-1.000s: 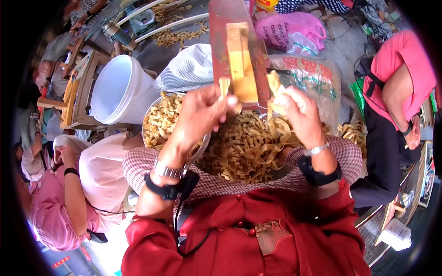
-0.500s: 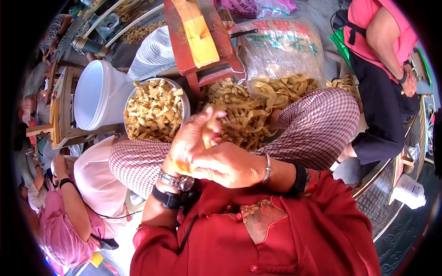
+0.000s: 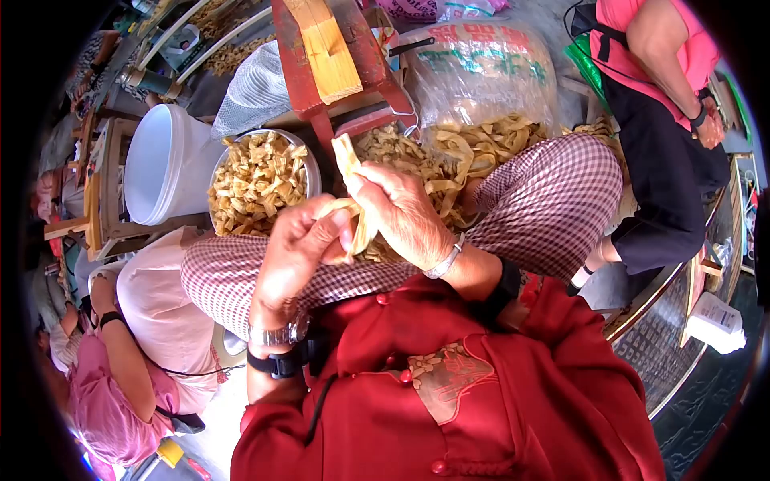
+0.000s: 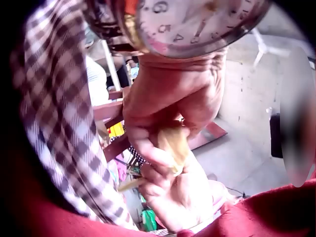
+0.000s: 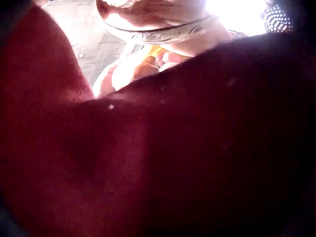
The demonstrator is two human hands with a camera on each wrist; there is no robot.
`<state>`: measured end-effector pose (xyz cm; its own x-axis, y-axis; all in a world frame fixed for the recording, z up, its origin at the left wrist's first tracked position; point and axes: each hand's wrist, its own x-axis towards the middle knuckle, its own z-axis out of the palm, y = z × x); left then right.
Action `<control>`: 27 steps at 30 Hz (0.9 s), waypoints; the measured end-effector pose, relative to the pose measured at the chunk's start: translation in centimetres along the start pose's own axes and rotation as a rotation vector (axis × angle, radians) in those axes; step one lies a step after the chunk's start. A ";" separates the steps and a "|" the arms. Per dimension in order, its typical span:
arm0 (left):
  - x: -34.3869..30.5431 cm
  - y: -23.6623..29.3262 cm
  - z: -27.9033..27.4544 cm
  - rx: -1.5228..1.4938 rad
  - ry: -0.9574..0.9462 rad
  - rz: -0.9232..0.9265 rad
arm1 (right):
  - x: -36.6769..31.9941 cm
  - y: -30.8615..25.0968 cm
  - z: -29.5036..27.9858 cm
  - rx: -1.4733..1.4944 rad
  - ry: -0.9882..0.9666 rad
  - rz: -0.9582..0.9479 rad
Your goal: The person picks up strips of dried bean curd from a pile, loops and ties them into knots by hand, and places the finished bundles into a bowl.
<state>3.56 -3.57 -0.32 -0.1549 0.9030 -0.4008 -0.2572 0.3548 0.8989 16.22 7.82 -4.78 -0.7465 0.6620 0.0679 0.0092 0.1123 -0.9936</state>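
Observation:
In the head view a pale yellow, pliable strip (image 3: 365, 233) runs between both hands over the lap, one end (image 3: 346, 152) sticking up. My left hand (image 3: 297, 240) pinches it between thumb and fingers. Curled around its other part is my right hand (image 3: 403, 212), back of the hand upward. The left wrist view shows the strip (image 4: 174, 145) folded between the two hands, close together. Just beyond them lies a heap of similar brownish strips (image 3: 393, 152). To the left a round basin (image 3: 314, 172) is full of short, knotted-looking pieces (image 3: 261, 180).
A red bench (image 3: 301, 84) with a wooden block (image 3: 329, 60) on it stands ahead. Beside it are a clear printed plastic bag (image 3: 485, 76) and a white bucket (image 3: 164, 164). Seated people flank both sides. Red sleeve cloth (image 5: 148, 158) covers most of the right wrist view.
The hands, first apart near the bench, came together close to the body, then moved forward over the lap with the strip between them. The head view has shifted, so the bench appears further left and higher.

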 end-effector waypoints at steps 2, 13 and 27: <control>-0.1 -0.1 0.6 0.581 0.273 0.394 | -0.2 -0.4 -0.1 0.003 -0.048 0.047; -1.4 -0.9 1.8 -0.135 0.220 0.242 | -1.0 -1.8 -1.8 0.037 -0.383 -0.008; -1.2 -0.6 3.4 0.012 0.149 0.424 | -1.1 -0.9 -2.0 0.047 -0.204 -0.181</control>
<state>7.16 -4.06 0.20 -0.3804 0.9247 -0.0173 -0.1307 -0.0352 0.9908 18.33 8.44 -3.79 -0.8519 0.4703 0.2303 -0.1642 0.1777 -0.9703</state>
